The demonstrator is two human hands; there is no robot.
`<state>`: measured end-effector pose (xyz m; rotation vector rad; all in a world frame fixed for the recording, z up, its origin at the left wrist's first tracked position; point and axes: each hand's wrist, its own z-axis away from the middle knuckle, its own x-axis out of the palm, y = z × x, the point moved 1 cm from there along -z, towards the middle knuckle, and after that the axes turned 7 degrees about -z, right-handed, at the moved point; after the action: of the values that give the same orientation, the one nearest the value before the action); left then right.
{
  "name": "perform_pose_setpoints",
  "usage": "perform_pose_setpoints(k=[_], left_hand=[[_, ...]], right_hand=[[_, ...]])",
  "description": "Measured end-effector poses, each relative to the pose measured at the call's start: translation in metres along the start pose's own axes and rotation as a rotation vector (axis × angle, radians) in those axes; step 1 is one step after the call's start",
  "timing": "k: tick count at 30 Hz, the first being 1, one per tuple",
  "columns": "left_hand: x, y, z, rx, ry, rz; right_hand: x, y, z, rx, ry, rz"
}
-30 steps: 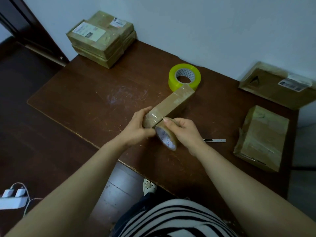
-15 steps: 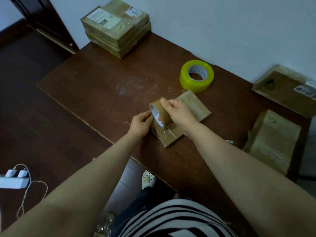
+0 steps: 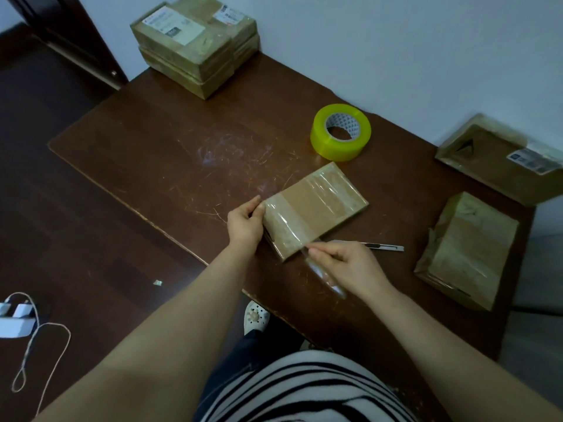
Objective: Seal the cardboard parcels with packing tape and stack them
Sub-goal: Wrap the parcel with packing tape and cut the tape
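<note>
A flat cardboard parcel lies on the brown table, with bands of clear tape across it. My left hand grips its left corner, thumb on top. At the parcel's near corner, my right hand has its fingers curled round the packing tape. The tape is a blurred translucent shape running from the parcel's corner to under the palm. Whether the roll itself sits in the hand is unclear.
A yellow-green tape roll sits beyond the parcel. A utility knife lies just right of my right hand. Stacked parcels fill the far left corner, and two more parcels lie at the right. The table's front edge is close to my body.
The parcel, first tipped on edge, now lies flat. My right hand has carried the tape from over the parcel's left end down to its near corner. My left hand stays on the left corner.
</note>
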<state>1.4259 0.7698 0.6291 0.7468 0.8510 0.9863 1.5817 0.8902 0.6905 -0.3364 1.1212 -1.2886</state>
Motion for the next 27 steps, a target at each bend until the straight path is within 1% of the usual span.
perform_pose_setpoints(k=[2,4,8,11,12,13,15,16,17,19,21,24,26,27], left_hand=[[0.001,0.000,0.001,-0.009,0.002,0.000],[0.000,0.000,0.001,-0.013,0.004,0.007],[0.000,0.000,0.001,-0.035,-0.003,0.024],[-0.002,0.003,-0.003,-0.095,-0.029,0.044],[0.000,0.007,-0.006,-0.081,-0.010,-0.003],[0.004,0.012,-0.008,-0.009,0.030,-0.135],[0.020,0.025,-0.010,0.278,0.100,-0.560],[0.030,0.028,-0.011,0.421,0.092,-0.757],[0.040,0.028,-0.011,0.520,0.053,-0.923],[0.052,0.016,-0.011,0.646,-0.033,-1.185],[0.055,0.006,-0.015,0.685,-0.076,-1.293],[0.052,0.007,-0.017,0.666,-0.089,-1.335],[0.051,0.000,-0.009,0.791,-0.087,-1.382],[0.051,-0.004,-0.004,0.871,-0.121,-1.407]], right_hand=[[0.007,0.003,-0.002,0.035,0.001,0.079],[0.014,0.002,-0.008,0.092,0.001,0.097],[0.018,0.003,-0.024,0.219,-0.021,0.040],[0.017,0.002,-0.031,0.240,-0.031,-0.017],[0.017,0.001,-0.032,0.245,-0.035,-0.019],[0.017,0.001,-0.034,0.250,-0.036,-0.026],[0.018,0.002,-0.038,0.261,-0.032,-0.033],[0.019,0.002,-0.039,0.269,-0.029,-0.023],[0.020,0.002,-0.040,0.273,-0.029,-0.010],[0.020,0.002,-0.041,0.274,-0.031,-0.002],[0.020,0.001,-0.042,0.267,-0.033,0.012],[0.022,0.001,-0.042,0.267,-0.037,0.057],[0.023,-0.002,-0.044,0.267,-0.052,0.092],[0.022,-0.004,-0.045,0.271,-0.067,0.110]])
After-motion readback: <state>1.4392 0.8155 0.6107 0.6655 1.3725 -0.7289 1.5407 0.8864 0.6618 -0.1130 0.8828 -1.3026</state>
